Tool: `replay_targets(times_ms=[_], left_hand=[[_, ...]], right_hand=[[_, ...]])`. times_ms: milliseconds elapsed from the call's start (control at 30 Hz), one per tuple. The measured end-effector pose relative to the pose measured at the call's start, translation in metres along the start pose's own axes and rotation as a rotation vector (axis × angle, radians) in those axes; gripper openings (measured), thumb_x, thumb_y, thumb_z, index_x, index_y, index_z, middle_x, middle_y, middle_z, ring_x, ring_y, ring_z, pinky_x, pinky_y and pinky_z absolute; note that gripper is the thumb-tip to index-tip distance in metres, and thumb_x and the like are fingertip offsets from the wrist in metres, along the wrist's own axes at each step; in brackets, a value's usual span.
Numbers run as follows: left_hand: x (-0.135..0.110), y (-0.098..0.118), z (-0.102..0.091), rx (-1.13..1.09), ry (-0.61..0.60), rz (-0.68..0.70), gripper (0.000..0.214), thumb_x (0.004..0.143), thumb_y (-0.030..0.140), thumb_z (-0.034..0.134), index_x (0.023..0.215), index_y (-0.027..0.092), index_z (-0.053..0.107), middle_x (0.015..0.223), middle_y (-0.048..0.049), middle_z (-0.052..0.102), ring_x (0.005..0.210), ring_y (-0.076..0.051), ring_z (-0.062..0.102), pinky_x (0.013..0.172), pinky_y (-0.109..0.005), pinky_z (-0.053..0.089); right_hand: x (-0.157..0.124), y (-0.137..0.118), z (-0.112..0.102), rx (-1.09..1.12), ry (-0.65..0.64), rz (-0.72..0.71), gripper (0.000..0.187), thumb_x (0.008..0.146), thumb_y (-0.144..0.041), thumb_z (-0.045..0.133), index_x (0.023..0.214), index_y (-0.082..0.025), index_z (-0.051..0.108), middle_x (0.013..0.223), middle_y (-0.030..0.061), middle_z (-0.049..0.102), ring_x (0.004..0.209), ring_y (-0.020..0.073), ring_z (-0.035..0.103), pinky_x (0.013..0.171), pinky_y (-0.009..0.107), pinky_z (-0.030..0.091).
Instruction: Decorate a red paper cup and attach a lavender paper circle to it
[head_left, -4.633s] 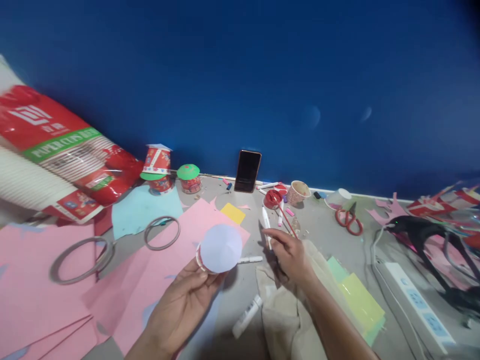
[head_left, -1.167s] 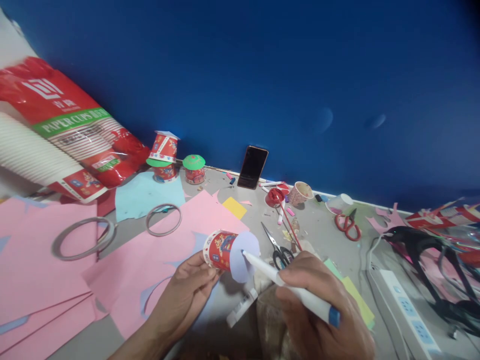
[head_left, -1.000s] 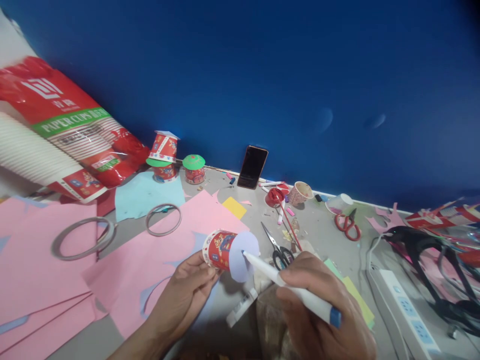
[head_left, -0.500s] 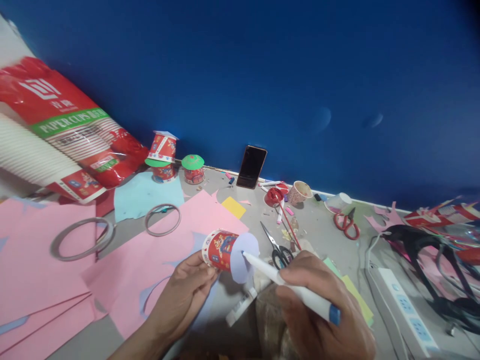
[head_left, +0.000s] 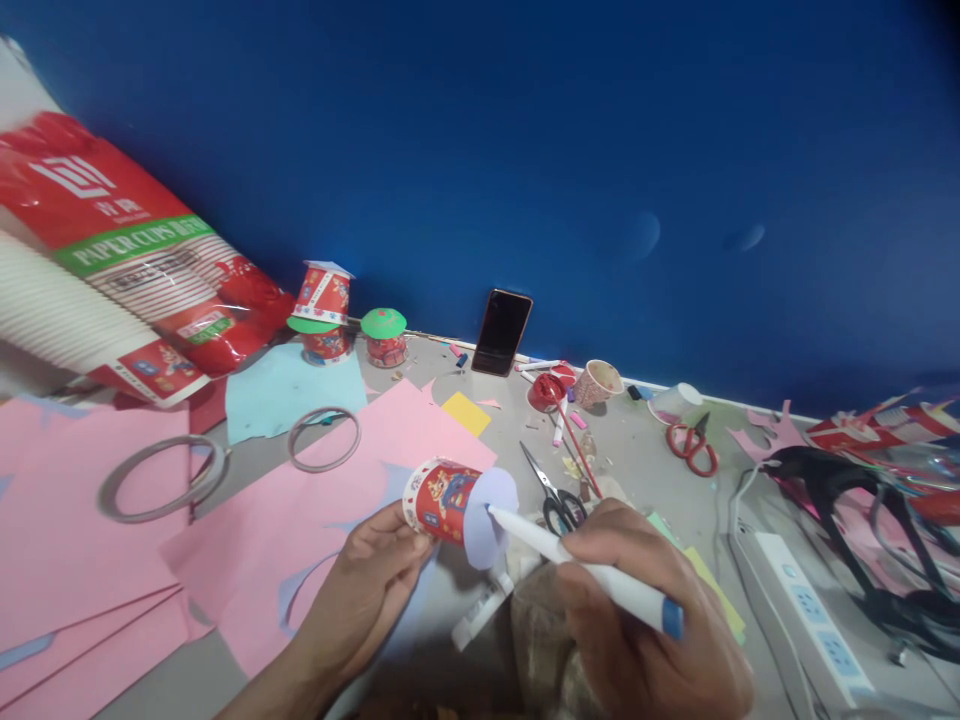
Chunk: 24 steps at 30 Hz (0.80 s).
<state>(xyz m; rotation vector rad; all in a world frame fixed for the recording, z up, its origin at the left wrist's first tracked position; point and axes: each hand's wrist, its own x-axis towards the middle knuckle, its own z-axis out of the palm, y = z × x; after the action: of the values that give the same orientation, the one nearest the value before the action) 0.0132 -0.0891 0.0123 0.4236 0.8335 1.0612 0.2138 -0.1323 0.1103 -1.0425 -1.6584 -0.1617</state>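
My left hand grips a red patterned paper cup near its rim, the cup lying on its side in the air. A pale lilac paper disc sits over the cup's base, facing right. My right hand is closed around a white marker with a blue end. The marker's tip meets the disc, or hovers just off it, close to a small dark mark. Black-handled scissors lie behind the marker. Below the cup is a whitish tube.
Pink paper sheets and two tape rings spread left. A bag of paper cups leans against the blue wall. Decorated cups and a phone stand behind. Red scissors and a power strip lie right.
The disc and cup have tilted very slightly, and the marker has shifted a touch. Both hands keep their hold.
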Motion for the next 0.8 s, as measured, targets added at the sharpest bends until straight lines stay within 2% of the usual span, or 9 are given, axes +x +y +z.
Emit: replay_targets(times_ms=[133, 367, 567, 800], left_hand=[[-0.0013, 0.0019, 0.001, 0.008, -0.003, -0.003, 0.04, 0.061, 0.027, 0.107, 0.096, 0.018, 0.09, 0.093, -0.0108, 0.088, 0.096, -0.027, 0.082, 0.089, -0.031, 0.065], [-0.0002, -0.0013, -0.0017, 0.006, 0.017, -0.008, 0.042, 0.06, 0.028, 0.106, 0.098, 0.019, 0.09, 0.101, -0.0106, 0.088, 0.093, -0.025, 0.081, 0.089, -0.032, 0.065], [0.0013, -0.002, -0.0031, 0.002, 0.009, -0.002, 0.041, 0.06, 0.027, 0.106, 0.097, 0.02, 0.091, 0.096, -0.0097, 0.088, 0.093, -0.025, 0.081, 0.09, -0.032, 0.065], [0.0025, -0.0056, -0.0067, 0.012, 0.014, -0.016, 0.045, 0.061, 0.03, 0.106, 0.102, 0.018, 0.091, 0.101, -0.0123, 0.088, 0.1, -0.028, 0.081, 0.097, -0.036, 0.064]], right_hand=[[-0.0049, -0.0009, -0.0039, -0.053, -0.019, 0.035, 0.01, 0.095, -0.008, 0.069, 0.1, -0.016, 0.073, 0.08, 0.0005, 0.073, 0.072, 0.0156, 0.073, 0.07, 0.029, 0.06], [0.0011, -0.0029, -0.0034, -0.017, -0.028, 0.024, 0.012, 0.096, -0.007, 0.065, 0.101, -0.017, 0.07, 0.076, -0.0013, 0.071, 0.067, 0.0141, 0.071, 0.067, 0.028, 0.058], [-0.0036, -0.0008, -0.0051, -0.025, -0.022, 0.074, 0.01, 0.095, -0.01, 0.07, 0.101, -0.018, 0.072, 0.078, -0.0008, 0.072, 0.069, 0.0143, 0.072, 0.068, 0.028, 0.058], [-0.0015, 0.0, -0.0032, -0.02, -0.026, 0.05, 0.011, 0.095, -0.009, 0.068, 0.102, -0.018, 0.071, 0.076, -0.0006, 0.073, 0.066, 0.0157, 0.072, 0.064, 0.029, 0.056]])
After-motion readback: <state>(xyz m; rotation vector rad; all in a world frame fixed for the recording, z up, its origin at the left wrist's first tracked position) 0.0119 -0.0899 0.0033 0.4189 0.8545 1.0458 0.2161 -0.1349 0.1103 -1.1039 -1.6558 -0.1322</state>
